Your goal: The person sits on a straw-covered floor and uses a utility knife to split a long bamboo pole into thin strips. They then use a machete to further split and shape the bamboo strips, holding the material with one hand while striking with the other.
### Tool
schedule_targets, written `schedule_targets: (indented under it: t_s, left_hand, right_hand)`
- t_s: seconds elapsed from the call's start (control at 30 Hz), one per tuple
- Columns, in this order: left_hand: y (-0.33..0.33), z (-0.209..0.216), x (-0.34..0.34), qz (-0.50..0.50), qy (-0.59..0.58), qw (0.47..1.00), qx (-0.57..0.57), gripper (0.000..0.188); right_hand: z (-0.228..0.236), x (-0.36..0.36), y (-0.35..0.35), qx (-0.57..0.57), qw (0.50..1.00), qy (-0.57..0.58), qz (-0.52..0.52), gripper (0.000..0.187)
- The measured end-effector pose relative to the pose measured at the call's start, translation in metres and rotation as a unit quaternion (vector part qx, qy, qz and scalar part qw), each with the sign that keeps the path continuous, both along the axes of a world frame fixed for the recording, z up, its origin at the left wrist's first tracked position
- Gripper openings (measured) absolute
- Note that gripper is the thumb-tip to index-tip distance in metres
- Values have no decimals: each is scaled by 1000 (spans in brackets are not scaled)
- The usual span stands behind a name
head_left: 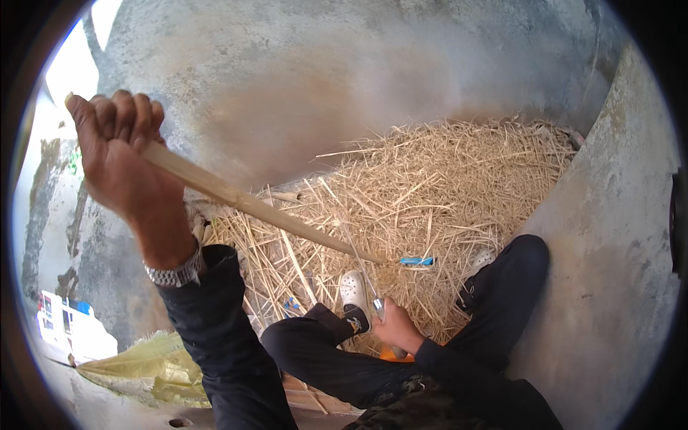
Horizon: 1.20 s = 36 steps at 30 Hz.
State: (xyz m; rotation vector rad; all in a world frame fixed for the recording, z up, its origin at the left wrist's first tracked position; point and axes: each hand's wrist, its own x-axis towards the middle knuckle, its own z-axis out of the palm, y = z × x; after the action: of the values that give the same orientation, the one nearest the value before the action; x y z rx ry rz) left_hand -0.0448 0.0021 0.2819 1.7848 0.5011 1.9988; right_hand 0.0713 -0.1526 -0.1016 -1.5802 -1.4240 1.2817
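Note:
At the upper left my left hand is raised, its fingers closed round the upper end of a long, pale wooden strip. From there the strip slants down to the right, and its lower end is over the straw-like shavings near my feet. Low in the middle, my right hand grips the handle of a knife. Its thin blade points up and away from me and crosses the strip near the lower end. Whether blade and strip touch, I cannot tell.
A heap of dry shavings covers the floor up to a grey wall. A blue object lies on it, near my light shoe. Another grey wall rises at right. A yellowish woven sack lies at lower left.

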Motion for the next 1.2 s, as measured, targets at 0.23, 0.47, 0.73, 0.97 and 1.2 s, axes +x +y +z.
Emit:
schedule_targets:
  t_s: [0.23, 0.47, 0.73, 0.97, 1.2]
  left_hand:
    - [12, 7, -33, -117, 25, 993, -19, 41]
    - [11, 9, -57, -109, 33, 993, -44, 39]
    - [-5, 8, -45, -163, 49, 985, -40, 33]
    - [-15, 0, -21, -41, -36, 998, -14, 33]
    - [-27, -9, 8, 49, -66, 996, 17, 32]
  right_hand:
    - [161, -6, 20, 198, 958, 198, 61, 24]
    - [42, -10, 10, 57, 997, 46, 21, 35]
    - [152, -8, 3, 140, 975, 164, 53, 31]
    - [62, -16, 3, 85, 995, 46, -7, 27]
    - [51, -9, -3, 58, 996, 70, -1, 31]
